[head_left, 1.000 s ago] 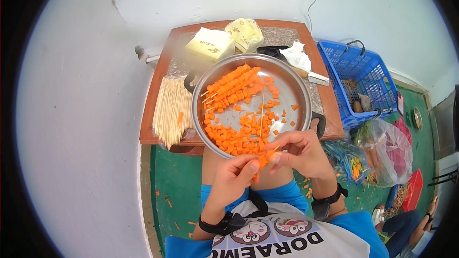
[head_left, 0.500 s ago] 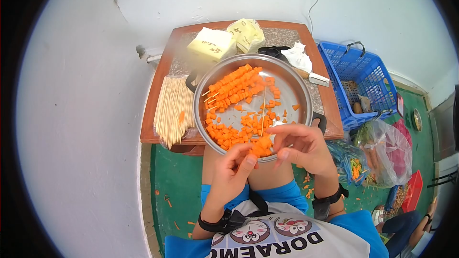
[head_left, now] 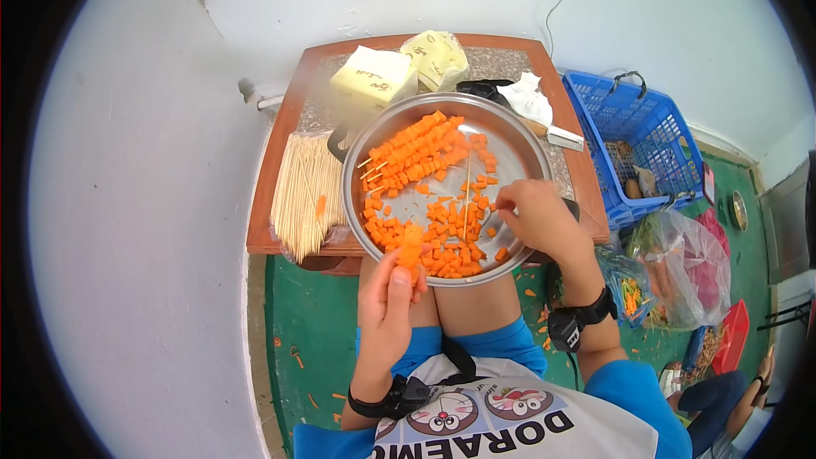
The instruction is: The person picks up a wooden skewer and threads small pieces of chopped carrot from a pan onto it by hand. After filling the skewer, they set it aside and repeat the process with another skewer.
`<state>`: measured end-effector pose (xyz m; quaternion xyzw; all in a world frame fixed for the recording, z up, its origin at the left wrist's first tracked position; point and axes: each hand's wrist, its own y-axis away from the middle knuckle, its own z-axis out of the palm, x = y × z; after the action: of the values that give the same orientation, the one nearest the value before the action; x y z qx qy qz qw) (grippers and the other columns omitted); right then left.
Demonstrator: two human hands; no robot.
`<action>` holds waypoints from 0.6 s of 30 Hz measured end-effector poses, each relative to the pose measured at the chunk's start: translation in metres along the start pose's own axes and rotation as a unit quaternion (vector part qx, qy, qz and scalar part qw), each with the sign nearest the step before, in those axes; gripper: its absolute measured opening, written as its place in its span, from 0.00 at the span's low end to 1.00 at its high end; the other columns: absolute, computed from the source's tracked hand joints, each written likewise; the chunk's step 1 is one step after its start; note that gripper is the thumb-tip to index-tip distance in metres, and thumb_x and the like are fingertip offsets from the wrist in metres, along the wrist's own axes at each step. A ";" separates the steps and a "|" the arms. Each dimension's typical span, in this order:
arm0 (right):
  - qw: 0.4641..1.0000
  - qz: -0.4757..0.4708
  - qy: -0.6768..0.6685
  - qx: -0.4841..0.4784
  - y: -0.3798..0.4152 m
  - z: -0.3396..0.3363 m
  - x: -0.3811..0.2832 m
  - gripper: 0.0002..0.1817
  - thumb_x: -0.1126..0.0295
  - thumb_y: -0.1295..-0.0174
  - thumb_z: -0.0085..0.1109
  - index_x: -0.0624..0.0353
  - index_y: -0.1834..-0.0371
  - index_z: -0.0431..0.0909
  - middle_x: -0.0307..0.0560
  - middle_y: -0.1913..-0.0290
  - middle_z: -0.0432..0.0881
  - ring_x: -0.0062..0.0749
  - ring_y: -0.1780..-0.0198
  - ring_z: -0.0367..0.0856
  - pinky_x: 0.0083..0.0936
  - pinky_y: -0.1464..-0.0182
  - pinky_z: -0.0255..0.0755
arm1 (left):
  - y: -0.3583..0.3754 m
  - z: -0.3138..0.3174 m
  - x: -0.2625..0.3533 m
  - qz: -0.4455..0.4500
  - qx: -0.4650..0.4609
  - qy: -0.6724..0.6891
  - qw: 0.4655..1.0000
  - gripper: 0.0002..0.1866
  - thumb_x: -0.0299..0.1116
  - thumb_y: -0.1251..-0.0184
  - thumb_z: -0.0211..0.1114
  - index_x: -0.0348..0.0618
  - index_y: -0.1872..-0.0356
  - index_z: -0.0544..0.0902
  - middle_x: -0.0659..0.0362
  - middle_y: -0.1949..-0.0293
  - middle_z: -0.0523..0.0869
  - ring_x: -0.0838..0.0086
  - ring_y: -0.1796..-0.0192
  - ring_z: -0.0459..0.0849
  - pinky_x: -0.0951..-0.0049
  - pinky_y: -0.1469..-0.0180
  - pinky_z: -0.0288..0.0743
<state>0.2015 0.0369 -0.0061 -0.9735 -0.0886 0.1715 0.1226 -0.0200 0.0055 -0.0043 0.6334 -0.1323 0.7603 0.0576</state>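
My left hand is closed around a skewer of carrot pieces at the near left rim of the metal pan. Over the pan's right side is my right hand, its fingers pinched at a small carrot piece. Loose carrot pieces cover the near part of the pan. Several finished carrot skewers lie at its far left. One bare stick rests across the loose pieces. A bundle of wooden skewers lies left of the pan.
Yellow tissue packs and a knife lie on the table behind the pan. To the right stand a blue basket and plastic bags. A person's leg shows at the lower right.
My left hand has moved left with the carrot skewer, which now points upward. My right hand has left the skewer and reached up and right into the pan.
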 end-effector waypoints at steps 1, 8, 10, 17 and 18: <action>0.996 0.036 -0.014 -0.074 -0.002 0.002 -0.004 0.06 0.71 0.59 0.57 0.62 0.78 0.75 0.51 0.75 0.77 0.42 0.71 0.76 0.32 0.67 0.69 | 0.000 -0.001 -0.002 -0.001 0.011 0.012 1.000 0.15 0.37 0.38 0.49 0.34 0.58 0.68 0.61 0.79 0.71 0.85 0.80 0.65 0.87 0.78 0.59; 0.978 0.102 0.067 -0.171 -0.004 0.026 -0.012 0.06 0.72 0.61 0.56 0.62 0.79 0.74 0.52 0.76 0.76 0.43 0.70 0.76 0.33 0.67 0.70 | 0.004 0.001 0.003 -0.076 0.012 0.047 0.996 0.16 0.30 0.39 0.51 0.33 0.53 0.64 0.59 0.74 0.75 0.84 0.75 0.70 0.88 0.74 0.62; 0.979 0.097 0.067 -0.168 -0.004 0.027 -0.011 0.06 0.72 0.61 0.55 0.63 0.79 0.74 0.53 0.76 0.76 0.43 0.70 0.76 0.33 0.67 0.70 | 0.002 0.006 0.003 -0.038 0.011 -0.029 0.999 0.16 0.35 0.38 0.50 0.35 0.55 0.66 0.59 0.77 0.74 0.86 0.82 0.65 0.88 0.82 0.58; 0.985 0.116 -0.107 -0.070 -0.003 0.012 -0.015 0.05 0.77 0.59 0.54 0.65 0.76 0.72 0.49 0.76 0.76 0.35 0.72 0.77 0.25 0.67 0.70 | 0.002 0.002 -0.002 -0.047 0.011 -0.013 0.999 0.14 0.32 0.40 0.52 0.34 0.56 0.69 0.60 0.78 0.74 0.87 0.82 0.64 0.88 0.81 0.57; 0.973 0.120 -0.193 -0.046 -0.003 0.008 -0.017 0.06 0.79 0.59 0.55 0.65 0.74 0.71 0.47 0.76 0.76 0.30 0.73 0.77 0.21 0.67 0.70 | 0.002 0.004 -0.002 -0.029 0.020 -0.029 0.999 0.14 0.31 0.40 0.52 0.34 0.56 0.69 0.60 0.78 0.74 0.86 0.82 0.64 0.88 0.80 0.58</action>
<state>0.1823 0.0380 -0.0066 -0.9300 -0.0013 0.3657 0.0364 -0.0167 0.0029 -0.0060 0.6595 -0.1006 0.7422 0.0629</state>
